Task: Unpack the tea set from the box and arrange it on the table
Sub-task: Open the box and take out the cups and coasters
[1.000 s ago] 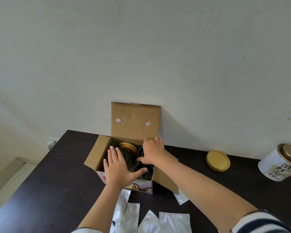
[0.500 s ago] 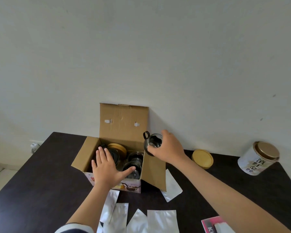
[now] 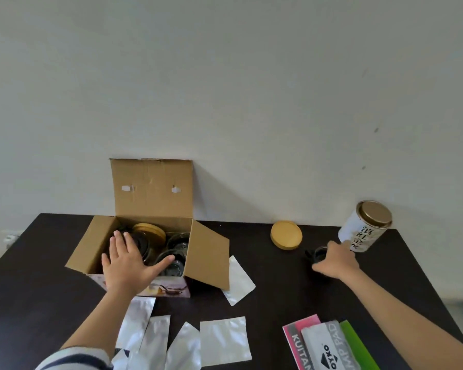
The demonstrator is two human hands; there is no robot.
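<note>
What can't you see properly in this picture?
- Glass cup: mostly covered by the right hand, head view.
- Box contents: partly under the left hand, dark and blurry.
- Pink packet: cut off by the bottom edge.
- Tin writing: too small.

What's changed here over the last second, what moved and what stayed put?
The right hand lifted a glass cup out of the box and carried it right, down to the table beside the white tin; it still grips it. The left hand stayed flat on the box's contents.
</note>
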